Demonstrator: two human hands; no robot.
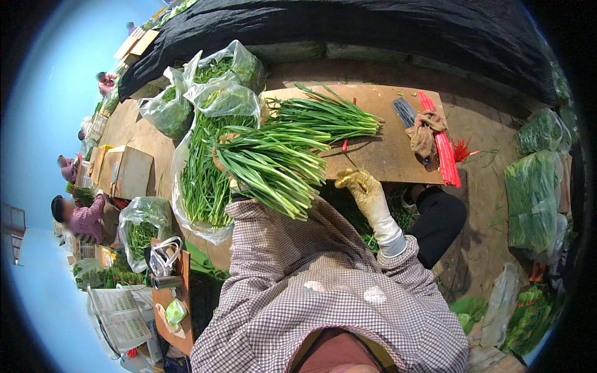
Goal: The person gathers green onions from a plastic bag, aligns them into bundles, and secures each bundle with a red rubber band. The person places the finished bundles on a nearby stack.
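Note:
My left hand (226,149), in a soiled glove and partly hidden by leaves, grips a large bunch of garlic chives (275,172), the pale stem ends pointing right. My right hand (357,182), in a yellowed glove, is beside the near edge of the wooden board (392,158), its fingers curled and nothing visible in them. Another bunch of chives (326,114) lies on the board beyond the held one, with a red tie (344,145) by it. A dark blade-like tool (404,112), a brown cloth (425,133) and a bundle of red ties (445,151) are at the board's right side.
Open plastic bags of greens (205,172) stand left of the board. Farther left are a box (133,170), a small table (172,298) and a person in a checked top (88,219). Wrapped greens (531,200) lie at the far right; a black cover (350,23) spans the back.

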